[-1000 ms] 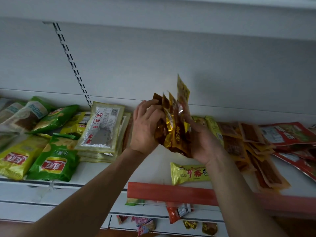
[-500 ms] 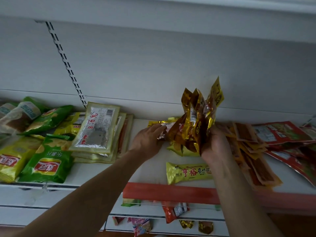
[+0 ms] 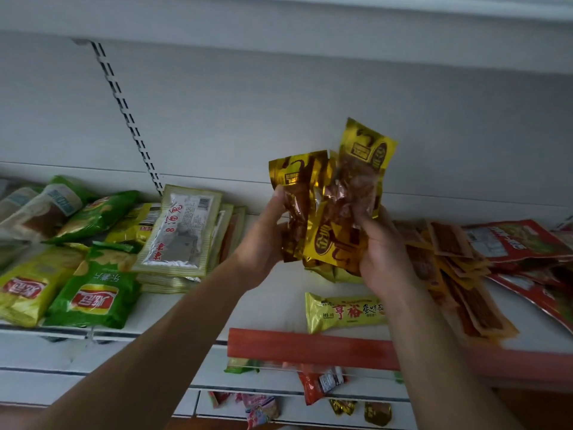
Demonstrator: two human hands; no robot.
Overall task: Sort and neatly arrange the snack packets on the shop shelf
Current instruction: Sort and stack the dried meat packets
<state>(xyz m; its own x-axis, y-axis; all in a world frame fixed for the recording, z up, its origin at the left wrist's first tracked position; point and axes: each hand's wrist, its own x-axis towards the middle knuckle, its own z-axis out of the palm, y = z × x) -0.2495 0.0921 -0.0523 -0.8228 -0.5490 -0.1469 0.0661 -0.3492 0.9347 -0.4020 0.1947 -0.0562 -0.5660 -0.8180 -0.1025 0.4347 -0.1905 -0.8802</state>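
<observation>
The left hand [image 3: 263, 243] is coming back up off the shelf [image 3: 273, 305], where it was lying half a second ago, and is now closing on the left side of the bundle of gold packets [image 3: 335, 212], its thumb lying up the front of the leftmost one. The right hand [image 3: 384, 259] is gripping the bundle from the right, fingers curling round its lower half, so both hands are holding it together. The bundle is hanging in the air above the middle of the shelf, in front of the white back panel, with the packets standing roughly upright and fanning out at the top; the tallest is sticking up on the right.

A long yellow packet [image 3: 344, 311] is lying flat near the front edge of the shelf, just below the right hand and just behind the red price strip [image 3: 310, 347]. To the left, a stack of pale flat packets [image 3: 179, 231] is leaning against the back, with green crisp bags [image 3: 93, 302] lying beside it. To the right, orange-brown flat packets [image 3: 459, 274] are sprawling in a loose heap, and red packets [image 3: 521, 240] are lying beyond them
</observation>
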